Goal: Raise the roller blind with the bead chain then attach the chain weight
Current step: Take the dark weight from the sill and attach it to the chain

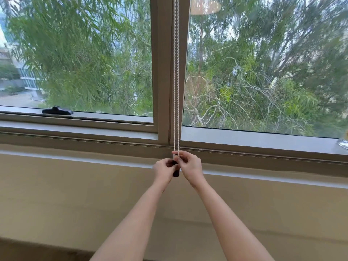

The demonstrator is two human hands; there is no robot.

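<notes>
A white bead chain [176, 76] hangs in two strands down the window's middle post to just below the sill. At its lower end sits a dark cylindrical chain weight [176, 173], upright, its bottom showing between my hands. My left hand [163, 169] grips the weight from the left. My right hand [190, 166] pinches the chain's lower loop at the top of the weight with thumb and fingers. The blind itself is out of view above; both panes are uncovered.
A grey window sill [244, 140] runs across under the panes. A black window handle [57, 110] lies on the left frame. A glass object [343, 143] stands at the sill's far right. Beige wall [75, 194] is below.
</notes>
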